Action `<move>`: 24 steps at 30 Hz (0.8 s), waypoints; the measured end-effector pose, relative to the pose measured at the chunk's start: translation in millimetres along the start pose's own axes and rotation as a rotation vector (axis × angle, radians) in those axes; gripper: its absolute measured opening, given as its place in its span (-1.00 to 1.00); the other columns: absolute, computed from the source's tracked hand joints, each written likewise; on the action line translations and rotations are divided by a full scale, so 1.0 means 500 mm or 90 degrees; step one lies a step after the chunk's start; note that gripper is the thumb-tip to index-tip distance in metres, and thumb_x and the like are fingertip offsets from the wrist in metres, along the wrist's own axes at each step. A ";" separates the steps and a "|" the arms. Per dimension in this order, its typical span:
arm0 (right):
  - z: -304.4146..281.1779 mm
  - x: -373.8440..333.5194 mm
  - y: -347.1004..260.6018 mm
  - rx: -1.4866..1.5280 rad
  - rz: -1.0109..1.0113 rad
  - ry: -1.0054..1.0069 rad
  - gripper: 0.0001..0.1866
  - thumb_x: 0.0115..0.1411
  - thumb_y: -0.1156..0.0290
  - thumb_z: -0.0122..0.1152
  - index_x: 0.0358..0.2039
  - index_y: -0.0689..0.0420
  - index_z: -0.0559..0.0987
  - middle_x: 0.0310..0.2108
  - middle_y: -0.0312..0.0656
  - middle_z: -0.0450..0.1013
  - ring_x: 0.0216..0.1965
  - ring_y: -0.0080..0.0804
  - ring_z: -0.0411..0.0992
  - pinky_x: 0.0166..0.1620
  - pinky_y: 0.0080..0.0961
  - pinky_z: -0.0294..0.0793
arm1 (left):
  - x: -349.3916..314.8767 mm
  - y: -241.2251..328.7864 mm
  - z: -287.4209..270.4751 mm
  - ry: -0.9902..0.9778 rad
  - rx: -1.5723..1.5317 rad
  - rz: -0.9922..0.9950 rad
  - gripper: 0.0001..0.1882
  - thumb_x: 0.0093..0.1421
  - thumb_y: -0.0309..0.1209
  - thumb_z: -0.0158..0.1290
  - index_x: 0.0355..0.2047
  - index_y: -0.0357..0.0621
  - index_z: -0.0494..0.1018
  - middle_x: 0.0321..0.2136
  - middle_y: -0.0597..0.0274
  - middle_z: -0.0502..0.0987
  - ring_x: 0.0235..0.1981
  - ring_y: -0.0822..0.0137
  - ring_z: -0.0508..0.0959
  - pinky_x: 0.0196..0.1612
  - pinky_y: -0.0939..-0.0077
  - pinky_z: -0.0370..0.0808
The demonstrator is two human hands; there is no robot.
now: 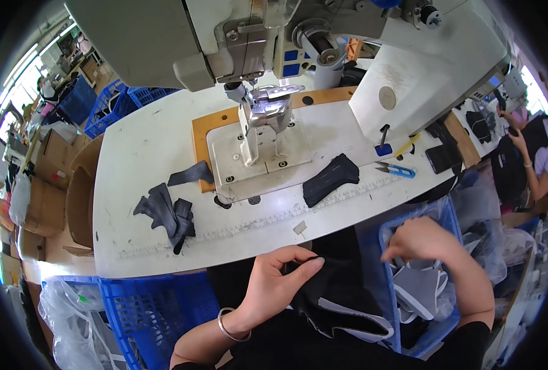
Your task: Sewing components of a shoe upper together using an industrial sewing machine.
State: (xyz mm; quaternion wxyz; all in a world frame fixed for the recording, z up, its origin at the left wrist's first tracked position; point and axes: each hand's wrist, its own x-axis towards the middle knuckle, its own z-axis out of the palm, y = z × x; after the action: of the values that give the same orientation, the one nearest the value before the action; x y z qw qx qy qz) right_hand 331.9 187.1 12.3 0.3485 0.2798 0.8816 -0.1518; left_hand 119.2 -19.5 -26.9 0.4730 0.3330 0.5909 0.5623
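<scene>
Low at the front, my left hand pinches the edge of a black fabric piece between thumb and fingertips. The piece hangs over my lap, with a grey-edged opening at its lower end. My right hand is over the blue crate on the right; its fingers are bent down and smeared, so I cannot tell whether they hold anything. Grey and white cut pieces lie in that crate just under it. On the sewing machine table, a dark fabric piece lies right of the needle area.
A sewing machine stands over the table. Several dark pieces lie at its left, blue-handled thread snips at its right. Another blue crate and a clear plastic bag are at lower left. Another person sits at far right.
</scene>
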 end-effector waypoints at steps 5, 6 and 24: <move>-0.007 -0.036 -0.107 0.049 -0.243 0.615 -0.59 -0.10 0.05 0.45 -0.39 0.09 0.60 -0.52 -0.22 0.52 -0.47 -0.23 0.52 -0.44 -0.43 0.44 | 0.004 -0.007 0.005 0.013 -0.017 -0.006 -0.89 0.18 -0.52 0.21 -0.32 -0.33 0.58 -0.48 0.41 0.55 -0.44 0.68 0.43 -0.37 0.77 0.36; -0.018 -0.044 -0.129 0.042 -0.320 0.713 -0.60 -0.11 0.10 0.48 -0.37 0.09 0.58 -0.50 -0.25 0.50 -0.48 -0.28 0.50 -0.45 -0.46 0.42 | 0.006 -0.006 0.002 0.010 -0.025 -0.012 -0.89 0.19 -0.52 0.21 -0.32 -0.33 0.57 -0.48 0.40 0.55 -0.44 0.68 0.43 -0.37 0.77 0.35; 0.013 -0.005 -0.122 0.333 -0.385 0.556 -0.80 -0.01 0.46 0.46 -0.39 0.18 0.60 -0.48 -0.25 0.55 -0.49 -0.50 0.47 -0.35 -0.61 0.41 | 0.002 -0.013 0.000 0.082 -0.020 0.084 -0.91 0.14 -0.56 0.21 -0.34 -0.33 0.56 -0.50 0.33 0.56 -0.43 0.60 0.47 -0.35 0.70 0.38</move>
State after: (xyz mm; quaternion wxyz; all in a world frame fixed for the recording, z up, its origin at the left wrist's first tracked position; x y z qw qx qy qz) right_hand 300.1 134.6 13.8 -0.1862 0.1293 0.9172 -0.3277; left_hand 120.0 -19.7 -33.6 0.4011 0.3268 0.5877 0.6220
